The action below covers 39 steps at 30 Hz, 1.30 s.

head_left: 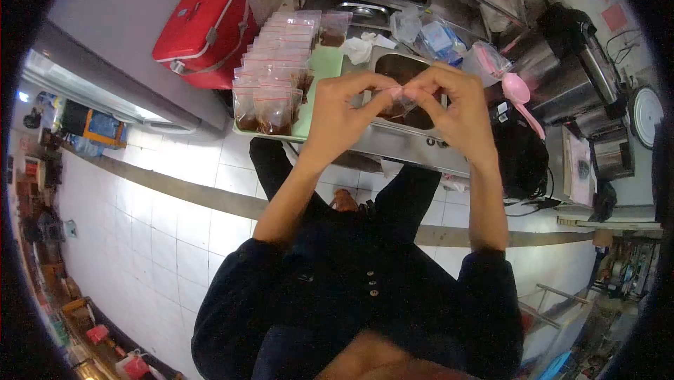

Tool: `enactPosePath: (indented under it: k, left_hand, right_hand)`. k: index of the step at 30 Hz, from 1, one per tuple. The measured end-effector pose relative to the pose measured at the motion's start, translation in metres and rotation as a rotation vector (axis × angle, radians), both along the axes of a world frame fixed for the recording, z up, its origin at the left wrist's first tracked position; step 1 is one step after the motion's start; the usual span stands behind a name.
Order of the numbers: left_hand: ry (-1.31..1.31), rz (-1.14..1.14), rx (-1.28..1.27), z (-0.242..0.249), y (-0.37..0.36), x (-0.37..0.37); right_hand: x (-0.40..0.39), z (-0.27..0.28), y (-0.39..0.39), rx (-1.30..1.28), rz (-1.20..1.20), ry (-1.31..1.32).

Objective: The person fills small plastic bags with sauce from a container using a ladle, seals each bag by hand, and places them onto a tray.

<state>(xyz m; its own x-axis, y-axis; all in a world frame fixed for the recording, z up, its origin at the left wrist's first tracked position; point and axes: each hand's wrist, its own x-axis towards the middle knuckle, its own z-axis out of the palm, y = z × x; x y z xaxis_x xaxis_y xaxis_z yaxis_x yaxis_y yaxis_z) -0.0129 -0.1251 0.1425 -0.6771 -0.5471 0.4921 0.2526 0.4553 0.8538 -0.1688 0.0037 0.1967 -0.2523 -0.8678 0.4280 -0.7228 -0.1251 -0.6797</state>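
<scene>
Below, nearest the camera, a dark buttoned garment (351, 289) covers the person's body, and white floor tiles (175, 232) with a grey band spread out to the left. Higher up, both hands meet over a steel counter (400, 143) that carries a recessed metal basin (397, 68). The left hand (339, 117) and the right hand (456, 110) each pinch the top edge of a small clear bag (401, 105) between thumb and forefinger, fingers closed on its pink seal strip. That strip runs level from hand to hand, so the bag's long edge lies left to right, and its body hangs downward with something brown inside. Left of the hands, on a green tray (319, 82), rows of filled bags (274, 82) stand overlapping. Right of the hands lies a pink scoop (521, 96). Beyond the tray sits a red case (207, 29), and farther right a steel appliance (569, 78) against the wall.
</scene>
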Motion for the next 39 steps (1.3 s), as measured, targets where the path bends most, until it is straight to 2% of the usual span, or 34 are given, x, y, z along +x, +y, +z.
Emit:
enactPosePath:
  k: [5,8,11,15,18,21,24,27,28,29,31,32,35,39]
  left_hand:
    - [0.112,-0.098,0.382,-0.003,-0.007,0.004]
    - [0.287,0.025,0.33,-0.013,-0.008,-0.001]
    - [0.075,0.091,0.3,-0.035,-0.021,0.002]
    - [0.016,0.109,0.403,-0.077,-0.034,0.019]
    - [-0.011,0.164,0.409,-0.087,-0.027,0.042]
    - [-0.041,0.132,0.414,-0.092,-0.02,0.062]
    - [-0.039,0.103,0.423,-0.103,-0.019,0.074]
    - [-0.042,0.104,0.42,-0.1,-0.019,0.083]
    - [-0.053,0.109,0.448,-0.099,-0.019,0.085]
    - [-0.052,0.118,0.436,-0.098,-0.019,0.086]
    - [-0.056,0.134,0.417,-0.098,-0.02,0.087]
    - [-0.068,0.126,0.415,-0.097,-0.02,0.088]
    - [-0.119,0.1,0.4,-0.093,-0.016,0.087]
    - [-0.146,0.045,0.38,-0.091,-0.003,0.084]
  right_hand:
    - [0.004,0.008,-0.013,0.035,0.046,-0.055]
    - [0.006,0.005,-0.033,0.036,0.106,-0.056]
    - [-0.008,-0.01,-0.067,-0.009,0.196,-0.173]
    - [-0.035,-0.009,-0.123,0.066,0.263,-0.421]
    - [-0.049,-0.019,-0.168,0.184,0.257,-0.299]
    - [-0.071,-0.051,-0.216,0.484,0.254,-0.305]
    - [-0.07,-0.072,-0.249,0.684,0.127,-0.307]
    - [-0.104,-0.121,-0.289,0.723,0.119,-0.29]
    - [-0.107,-0.128,-0.295,0.675,0.003,-0.196]
    - [-0.112,-0.135,-0.3,0.583,-0.076,0.011]
    - [-0.122,-0.142,-0.302,0.392,-0.23,0.414]
    - [-0.133,-0.143,-0.296,0.232,-0.14,0.403]
    - [-0.114,-0.077,-0.233,0.252,0.0,0.235]
    - [-0.163,-0.028,-0.131,0.348,-0.098,0.372]
